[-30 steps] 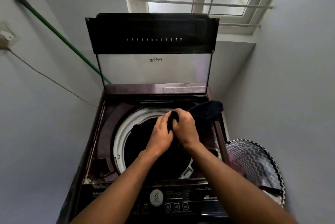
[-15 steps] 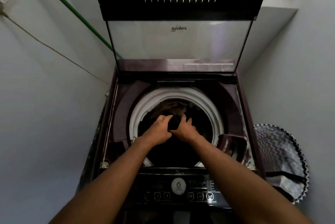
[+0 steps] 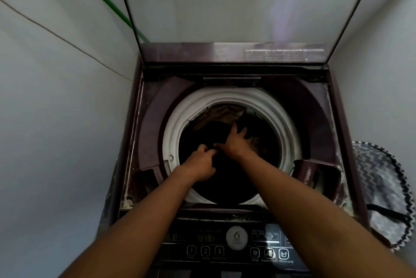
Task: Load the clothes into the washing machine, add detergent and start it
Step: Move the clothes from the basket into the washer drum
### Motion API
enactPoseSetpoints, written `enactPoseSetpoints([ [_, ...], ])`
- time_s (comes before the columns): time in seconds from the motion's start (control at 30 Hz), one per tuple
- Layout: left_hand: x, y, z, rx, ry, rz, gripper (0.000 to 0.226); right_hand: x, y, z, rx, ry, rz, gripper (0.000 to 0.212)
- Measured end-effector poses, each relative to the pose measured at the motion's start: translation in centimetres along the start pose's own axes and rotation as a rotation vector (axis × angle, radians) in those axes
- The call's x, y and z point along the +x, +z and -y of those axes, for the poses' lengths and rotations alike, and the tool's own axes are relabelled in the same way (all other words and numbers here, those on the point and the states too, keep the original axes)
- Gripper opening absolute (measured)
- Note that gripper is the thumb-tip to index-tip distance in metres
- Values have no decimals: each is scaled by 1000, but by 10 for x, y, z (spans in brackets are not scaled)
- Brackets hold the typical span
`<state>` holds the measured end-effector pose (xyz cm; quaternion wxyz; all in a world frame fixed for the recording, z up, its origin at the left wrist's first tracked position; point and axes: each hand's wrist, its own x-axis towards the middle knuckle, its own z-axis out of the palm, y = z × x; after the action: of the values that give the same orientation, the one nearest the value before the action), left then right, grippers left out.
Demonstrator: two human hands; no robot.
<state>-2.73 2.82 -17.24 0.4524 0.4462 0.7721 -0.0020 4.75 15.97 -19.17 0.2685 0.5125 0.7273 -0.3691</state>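
Note:
The top-loading washing machine stands in front of me with its glass lid (image 3: 225, 7) raised and its white drum rim (image 3: 227, 97) showing. Both my hands are down inside the drum. My left hand (image 3: 200, 163) is closed, pinching a fold of the dark garment (image 3: 200, 133) that fills most of the drum. Beside it, my right hand (image 3: 235, 142) lies flat on the same garment with its fingers spread. Brownish clothes (image 3: 222, 114) lie at the drum's far side. No detergent is in view.
The control panel (image 3: 236, 238) with its buttons runs along the near edge under my forearms. A zigzag-patterned laundry basket (image 3: 380, 187) stands on the right against the wall. A green pipe (image 3: 105, 0) and a thin cable (image 3: 67, 39) run along the left wall.
My hands have carried the dark garment from above the right side of the opening down into the drum. My right hand has let go and spread its fingers. My head has leaned closer.

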Motion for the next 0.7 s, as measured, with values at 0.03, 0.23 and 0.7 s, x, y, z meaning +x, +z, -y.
enactPoseSetpoints([
  [0.03,4,2,1,12,-9,28,73,1,4,-2,-2,10,2,116],
  [0.23,6,1,5,30,-30,159,78,0,7,-9,-72,5,52,117],
  [0.7,-39,-9,-22,-27,31,-332,33,-51,2,-23,-72,-173,-114,116],
])
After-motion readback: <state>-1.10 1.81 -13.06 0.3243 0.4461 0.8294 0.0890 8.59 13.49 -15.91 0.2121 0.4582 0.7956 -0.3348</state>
